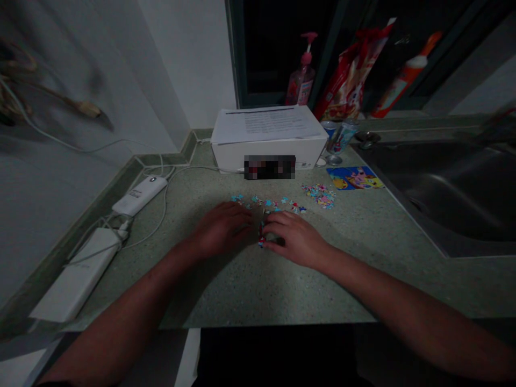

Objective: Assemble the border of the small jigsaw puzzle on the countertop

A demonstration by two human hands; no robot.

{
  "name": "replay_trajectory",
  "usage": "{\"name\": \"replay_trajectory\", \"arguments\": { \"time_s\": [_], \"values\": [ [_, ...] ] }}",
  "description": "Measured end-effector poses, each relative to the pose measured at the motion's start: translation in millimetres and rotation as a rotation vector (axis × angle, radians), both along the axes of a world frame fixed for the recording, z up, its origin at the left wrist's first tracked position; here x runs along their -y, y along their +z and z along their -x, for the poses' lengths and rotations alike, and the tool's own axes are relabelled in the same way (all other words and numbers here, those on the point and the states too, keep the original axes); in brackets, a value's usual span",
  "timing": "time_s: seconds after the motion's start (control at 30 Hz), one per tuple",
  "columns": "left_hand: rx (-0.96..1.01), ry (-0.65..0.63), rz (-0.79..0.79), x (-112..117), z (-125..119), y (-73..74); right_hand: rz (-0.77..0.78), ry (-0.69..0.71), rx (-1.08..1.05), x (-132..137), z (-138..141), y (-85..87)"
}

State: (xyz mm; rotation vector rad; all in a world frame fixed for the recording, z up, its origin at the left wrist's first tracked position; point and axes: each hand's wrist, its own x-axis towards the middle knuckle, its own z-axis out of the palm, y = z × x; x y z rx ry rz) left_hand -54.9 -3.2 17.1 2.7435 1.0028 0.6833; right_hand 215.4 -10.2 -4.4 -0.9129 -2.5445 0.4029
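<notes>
Small jigsaw puzzle pieces (261,242), partly joined in a narrow strip, lie on the counter between my hands. My right hand (296,236) has its thumb and fingertips closed at the edge of this strip; the fingers hide some of it. My left hand (223,226) rests on the counter just left of the strip, fingers stretched forward and apart from it, with nothing visible in them. Beyond both hands is a loose row of puzzle pieces (268,203), mostly light blue. A mixed heap of pieces (322,196) sits to the right, near a colourful cartoon picture card (355,178).
A white box (270,153) topped with a printed sheet stands behind the pieces. White power banks (141,194) and cables are on the left. At right is a metal sink (451,193); a pump bottle (301,80), red bag (355,75) and cans stand at the back.
</notes>
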Motion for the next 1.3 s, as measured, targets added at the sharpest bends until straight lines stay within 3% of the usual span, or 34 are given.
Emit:
{"name": "replay_trajectory", "arguments": {
  "time_s": [0.2,0.37,1.13,1.3],
  "values": [
    [-0.024,-0.141,0.093,7,-14,-5.6,-0.002,0.02,0.057,-2,-2,-1.2],
    [-0.079,-0.184,0.094,13,-18,-7.8,0.001,0.055,0.068,-4,-5,-0.6],
    [-0.121,-0.138,0.109,18,-23,-3.3,-0.014,0.053,0.11,-3,-4,1.3],
    [-0.123,-0.059,0.188,19,-22,-0.2,-0.023,0.064,0.085,-4,-5,-0.7]
  ]
}}
